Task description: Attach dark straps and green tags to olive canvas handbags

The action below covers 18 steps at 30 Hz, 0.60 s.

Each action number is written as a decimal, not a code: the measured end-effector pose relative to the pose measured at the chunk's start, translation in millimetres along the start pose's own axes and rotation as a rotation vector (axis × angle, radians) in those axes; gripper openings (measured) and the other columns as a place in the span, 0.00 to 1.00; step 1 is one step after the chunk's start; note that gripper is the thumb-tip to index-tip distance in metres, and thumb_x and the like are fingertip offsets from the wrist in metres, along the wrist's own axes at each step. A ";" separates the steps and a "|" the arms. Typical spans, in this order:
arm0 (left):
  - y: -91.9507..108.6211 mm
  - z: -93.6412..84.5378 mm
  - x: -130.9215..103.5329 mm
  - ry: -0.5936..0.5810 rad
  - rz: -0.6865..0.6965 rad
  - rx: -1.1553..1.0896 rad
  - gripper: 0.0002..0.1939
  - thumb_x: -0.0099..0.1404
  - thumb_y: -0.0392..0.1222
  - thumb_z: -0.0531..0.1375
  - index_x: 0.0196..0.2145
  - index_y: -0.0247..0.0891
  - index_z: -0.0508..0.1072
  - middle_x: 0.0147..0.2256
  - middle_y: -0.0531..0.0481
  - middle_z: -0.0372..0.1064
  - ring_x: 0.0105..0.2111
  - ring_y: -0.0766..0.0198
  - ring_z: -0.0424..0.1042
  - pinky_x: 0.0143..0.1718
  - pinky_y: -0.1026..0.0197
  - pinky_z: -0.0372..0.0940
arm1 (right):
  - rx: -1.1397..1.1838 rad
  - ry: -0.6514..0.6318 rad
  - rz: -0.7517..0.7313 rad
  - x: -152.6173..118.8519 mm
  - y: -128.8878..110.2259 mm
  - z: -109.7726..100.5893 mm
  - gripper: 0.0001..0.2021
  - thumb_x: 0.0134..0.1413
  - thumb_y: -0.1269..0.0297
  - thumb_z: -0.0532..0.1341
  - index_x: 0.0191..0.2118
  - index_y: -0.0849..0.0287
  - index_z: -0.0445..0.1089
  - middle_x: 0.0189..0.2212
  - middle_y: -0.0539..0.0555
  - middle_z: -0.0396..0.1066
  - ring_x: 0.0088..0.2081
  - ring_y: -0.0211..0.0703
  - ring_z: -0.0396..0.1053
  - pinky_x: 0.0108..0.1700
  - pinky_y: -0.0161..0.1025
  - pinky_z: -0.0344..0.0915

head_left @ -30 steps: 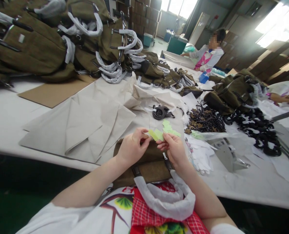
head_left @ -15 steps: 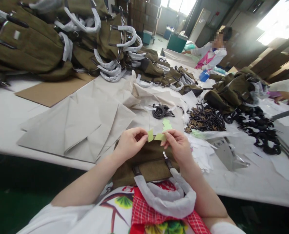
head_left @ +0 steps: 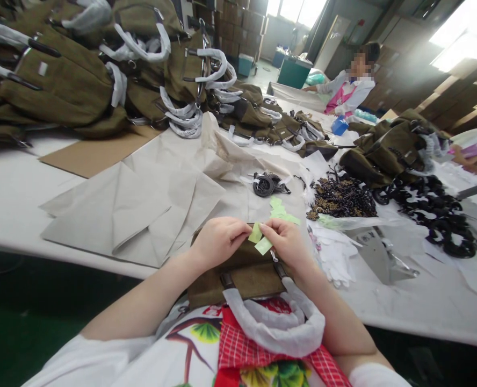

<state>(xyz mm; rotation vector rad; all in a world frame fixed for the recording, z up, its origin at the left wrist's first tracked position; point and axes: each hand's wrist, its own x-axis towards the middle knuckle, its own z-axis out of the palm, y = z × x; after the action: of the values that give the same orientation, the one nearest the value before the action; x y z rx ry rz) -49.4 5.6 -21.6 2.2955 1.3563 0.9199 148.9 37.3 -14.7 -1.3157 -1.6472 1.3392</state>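
Note:
Pinched fingers of my left hand [head_left: 221,242] touch the left edge of a small pale green paper slip [head_left: 255,234]. My right hand [head_left: 289,242] pinches the green slips from the other side, thumb in front, with a second slip [head_left: 264,245] hanging below its thumb. Under both hands lies an olive canvas bag [head_left: 238,279], tilted against my apron. The bag's handle [head_left: 270,344], wrapped in white, arches toward me, and its metal zipper pull [head_left: 274,257] shows beside my right hand. Just beyond my hands, more green slips [head_left: 281,209] lie on the table.
Coiled black straps [head_left: 268,184] lie ahead. Wrapping sheets [head_left: 134,204] cover the left side, with heaped olive bags [head_left: 57,91] behind. Chains [head_left: 339,199] and black straps [head_left: 435,215] pile up at right, near white tags [head_left: 337,252]. A co-worker [head_left: 349,91] stands across the table.
My two hands have come closer together, and the green slips that were apart now meet between my fingers. The right hand moved left; its slip now angles downward.

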 end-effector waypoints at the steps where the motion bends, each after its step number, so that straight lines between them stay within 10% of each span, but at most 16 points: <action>1: -0.1 1.2 -1.4 0.013 0.046 0.059 0.11 0.69 0.40 0.54 0.38 0.40 0.77 0.35 0.46 0.79 0.36 0.58 0.76 0.38 0.59 0.66 | 0.070 0.011 0.036 -0.1 1.3 1.0 0.15 0.51 0.52 0.64 0.24 0.58 0.70 0.16 0.47 0.64 0.18 0.34 0.57 0.20 0.32 0.51; 12: 10.0 5.4 -10.3 0.264 0.321 0.188 0.09 0.68 0.33 0.56 0.42 0.39 0.74 0.38 0.48 0.79 0.39 0.62 0.77 0.43 0.62 0.69 | 0.411 0.177 0.087 10.8 12.6 3.1 0.17 0.44 0.50 0.68 0.26 0.60 0.69 0.16 0.45 0.64 0.16 0.30 0.54 0.16 0.30 0.48; 18: -7.5 -15.1 -22.2 0.416 -0.207 -0.153 0.06 0.67 0.41 0.59 0.35 0.40 0.76 0.31 0.51 0.78 0.30 0.65 0.76 0.36 0.65 0.69 | -0.002 0.514 0.102 55.5 45.8 -53.2 0.25 0.40 0.42 0.62 0.33 0.61 0.74 0.19 0.48 0.69 0.17 0.33 0.59 0.19 0.33 0.56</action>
<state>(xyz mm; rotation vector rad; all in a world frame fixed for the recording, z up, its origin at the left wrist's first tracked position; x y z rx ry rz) -72.0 -10.7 -22.7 1.8735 1.5829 1.4284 194.2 106.1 -49.6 -1.5999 -1.2401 0.9435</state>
